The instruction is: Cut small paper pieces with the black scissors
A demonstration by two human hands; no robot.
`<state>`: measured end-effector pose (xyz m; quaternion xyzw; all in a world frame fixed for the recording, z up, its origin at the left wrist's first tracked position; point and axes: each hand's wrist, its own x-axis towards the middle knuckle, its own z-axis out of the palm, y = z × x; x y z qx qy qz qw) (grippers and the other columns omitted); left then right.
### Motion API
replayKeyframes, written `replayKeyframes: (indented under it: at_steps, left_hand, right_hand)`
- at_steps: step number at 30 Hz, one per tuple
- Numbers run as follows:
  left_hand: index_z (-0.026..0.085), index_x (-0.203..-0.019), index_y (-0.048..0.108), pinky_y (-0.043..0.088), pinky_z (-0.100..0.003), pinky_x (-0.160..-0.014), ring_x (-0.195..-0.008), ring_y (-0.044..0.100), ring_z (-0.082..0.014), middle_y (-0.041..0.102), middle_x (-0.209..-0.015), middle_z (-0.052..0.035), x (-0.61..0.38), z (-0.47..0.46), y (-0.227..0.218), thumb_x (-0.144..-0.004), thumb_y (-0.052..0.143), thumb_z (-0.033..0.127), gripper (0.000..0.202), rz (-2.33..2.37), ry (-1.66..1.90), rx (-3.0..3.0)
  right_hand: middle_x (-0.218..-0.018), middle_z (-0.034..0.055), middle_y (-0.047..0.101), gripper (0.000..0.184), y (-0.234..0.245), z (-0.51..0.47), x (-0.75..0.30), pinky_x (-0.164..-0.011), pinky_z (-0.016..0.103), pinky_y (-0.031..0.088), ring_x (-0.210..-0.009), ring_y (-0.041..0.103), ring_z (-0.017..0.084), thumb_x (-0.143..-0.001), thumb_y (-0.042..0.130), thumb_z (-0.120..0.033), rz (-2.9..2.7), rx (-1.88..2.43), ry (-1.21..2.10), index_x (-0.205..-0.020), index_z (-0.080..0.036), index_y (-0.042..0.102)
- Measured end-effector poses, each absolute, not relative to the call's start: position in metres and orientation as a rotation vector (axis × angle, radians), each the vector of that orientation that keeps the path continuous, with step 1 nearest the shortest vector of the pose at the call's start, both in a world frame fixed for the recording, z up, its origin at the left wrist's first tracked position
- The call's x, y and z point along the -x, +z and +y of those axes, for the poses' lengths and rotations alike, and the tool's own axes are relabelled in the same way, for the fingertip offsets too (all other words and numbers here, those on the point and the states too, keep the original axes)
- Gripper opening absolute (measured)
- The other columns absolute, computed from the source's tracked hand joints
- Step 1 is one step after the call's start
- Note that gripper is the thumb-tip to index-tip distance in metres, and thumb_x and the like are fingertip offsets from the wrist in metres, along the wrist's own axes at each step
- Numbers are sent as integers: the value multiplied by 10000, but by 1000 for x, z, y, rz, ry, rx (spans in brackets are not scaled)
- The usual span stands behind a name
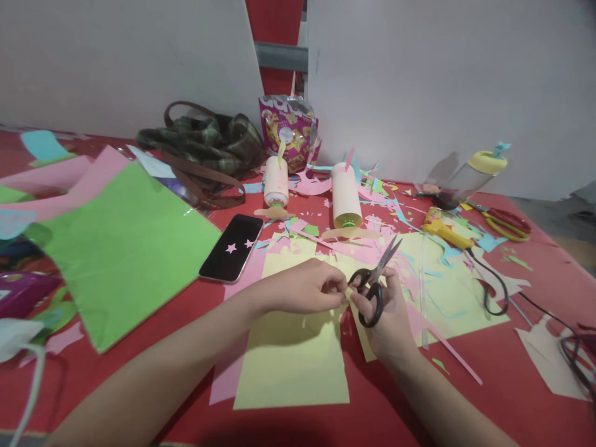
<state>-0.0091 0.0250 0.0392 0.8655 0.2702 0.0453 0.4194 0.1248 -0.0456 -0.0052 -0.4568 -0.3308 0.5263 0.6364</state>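
At the near middle of the red tabletop [512, 391], the left hand [305, 288] had its grip closed to a pinch, thumb and fingertips nipping a small yellow scrap [345, 292]. Just beside it, the right hand [388, 316] had its grip curled through the loops of the black scissors [374, 282]. The blades stood slightly parted and pointed up and away to the right. Both hands hovered over a pale yellow sheet [293, 360] that lay flat on a pink one.

Farther out, a dark phone [231, 248] lay face up, its screen showing two pink stars and no words. A large green sheet [125, 248] spread to the left. Beyond a litter of coloured cuttings lay two paper-wrapped rolls [275, 181] [347, 195]. A purple snack bag [288, 130] stood against the wall, its print too blurred to read, with a plaid bag [205, 146] beside it. On the right were a yellow glue gun [442, 230], red-handled scissors [505, 222] and a yellow-capped bottle [470, 174].
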Motion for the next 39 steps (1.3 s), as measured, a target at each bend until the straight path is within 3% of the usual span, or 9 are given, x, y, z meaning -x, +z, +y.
replayKeyframes:
  at_steps: [22,32,39]
  left_hand:
    - [131,-625,524,268,-179,-449,-491,365,-69,433,-533,34,2,22,36,-730,371,241,215,763,241,-2078]
    - [140,-675,513,311,-182,-483,-501,391,-61,436,-575,38,11,31,49,-752,367,234,190,928,573,-1919]
    - [135,-661,516,318,-194,-510,-538,416,-71,471,-590,28,10,30,49,-763,362,235,210,915,522,-2016]
  right_hand:
    - [-724,-53,485,339,-5,-45,-126,-566,204,383,-636,480,90,-609,619,-111,-728,1037,1192,-788,-266,377]
    - [-786,-14,475,341,-9,-49,-122,-602,247,376,-654,473,119,-619,638,-291,-900,944,1467,-830,-261,372]
    - [-832,9,451,336,-11,-50,-123,-641,261,364,-735,463,146,-642,599,-384,-977,875,1514,-857,-262,372]
